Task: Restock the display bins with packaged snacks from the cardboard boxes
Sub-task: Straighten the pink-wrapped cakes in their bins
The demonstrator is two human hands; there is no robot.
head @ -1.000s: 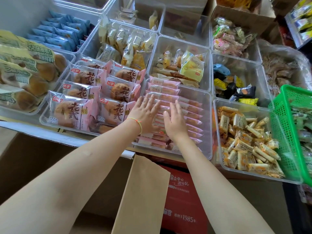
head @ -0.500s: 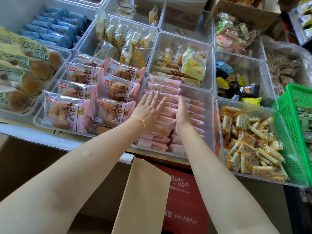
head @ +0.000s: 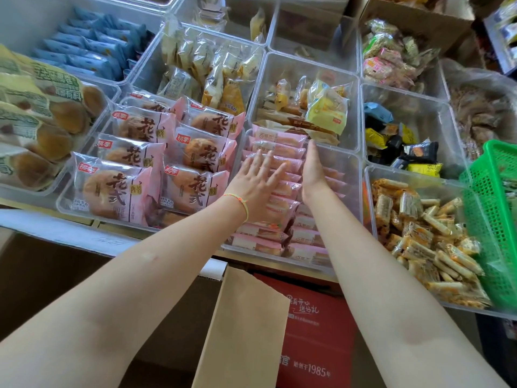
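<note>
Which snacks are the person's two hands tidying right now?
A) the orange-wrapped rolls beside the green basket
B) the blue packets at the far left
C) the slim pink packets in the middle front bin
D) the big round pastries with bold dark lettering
C: the left hand lies flat, fingers spread, on the slim pink packets, and the right hand stands edge-on against the same row, inside the middle front bin.

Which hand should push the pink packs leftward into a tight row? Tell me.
Probably the right hand. It stands on edge along the right side of the pink packs, fingers straight, with bare bin beyond it. The left hand lies flat on top.
</note>
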